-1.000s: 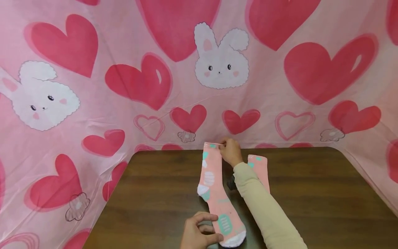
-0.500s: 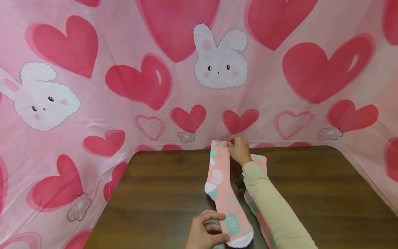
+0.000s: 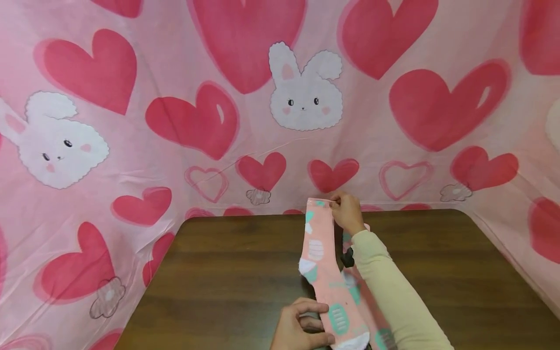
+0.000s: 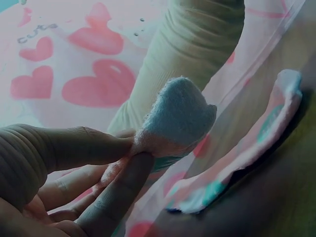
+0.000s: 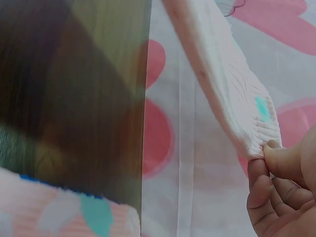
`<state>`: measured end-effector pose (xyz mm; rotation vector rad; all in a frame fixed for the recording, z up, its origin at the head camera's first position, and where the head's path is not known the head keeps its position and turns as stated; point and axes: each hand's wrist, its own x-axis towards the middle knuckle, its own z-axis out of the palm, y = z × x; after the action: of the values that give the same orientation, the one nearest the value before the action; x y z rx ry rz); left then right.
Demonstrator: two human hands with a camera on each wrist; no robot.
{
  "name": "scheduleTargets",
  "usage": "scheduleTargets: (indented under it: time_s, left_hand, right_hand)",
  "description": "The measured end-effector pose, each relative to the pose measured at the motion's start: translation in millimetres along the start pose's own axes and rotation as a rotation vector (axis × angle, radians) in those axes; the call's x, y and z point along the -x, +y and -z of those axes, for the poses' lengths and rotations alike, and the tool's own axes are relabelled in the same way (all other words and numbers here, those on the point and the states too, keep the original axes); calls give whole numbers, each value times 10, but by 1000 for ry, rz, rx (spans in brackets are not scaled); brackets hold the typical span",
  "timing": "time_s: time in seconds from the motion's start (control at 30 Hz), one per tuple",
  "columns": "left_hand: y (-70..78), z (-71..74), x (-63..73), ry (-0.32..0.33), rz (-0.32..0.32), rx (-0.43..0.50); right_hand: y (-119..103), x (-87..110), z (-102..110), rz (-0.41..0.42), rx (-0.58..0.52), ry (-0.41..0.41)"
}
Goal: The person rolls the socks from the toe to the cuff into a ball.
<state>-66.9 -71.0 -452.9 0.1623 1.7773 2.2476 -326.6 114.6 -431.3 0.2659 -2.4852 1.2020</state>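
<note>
A pink sock [image 3: 323, 287] with a white heel and toe and mint patches is stretched between both hands, raised off the table. My left hand [image 3: 299, 324] pinches it near the toe, between thumb and fingers. At the far end, my right hand [image 3: 347, 214] pinches the corner of the cuff [image 5: 259, 118]. A matching second sock [image 4: 242, 153] lies on the table just to the right. In the head view, the held sock and the right sleeve [image 3: 393, 287] partly cover this second sock [image 3: 367, 304].
The brown wood-grain table [image 3: 227, 277] has rounded far corners. Behind it hangs a pink cloth [image 3: 363, 131] printed with red hearts and white bunnies. A small black object [image 3: 347, 257] shows beside the right wrist.
Both hands have carried the stretched sock to the right, so it now overlaps the second sock in the head view. The grips on toe and cuff are unchanged.
</note>
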Motion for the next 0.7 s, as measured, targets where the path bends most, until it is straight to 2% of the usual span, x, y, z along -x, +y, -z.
scheduleTargets:
  time_s: [0.23, 0.47, 0.7]
  left_hand:
    - [-62, -77, -14, 2, 15, 21]
    - [-137, -190, -64, -5, 108, 84]
    - [-179, -248, -95, -12, 137, 94]
  right_hand:
    - [91, 28, 60, 1, 32, 49]
    - [173, 59, 140, -14, 42, 57]
    - [234, 69, 213, -24, 55, 75]
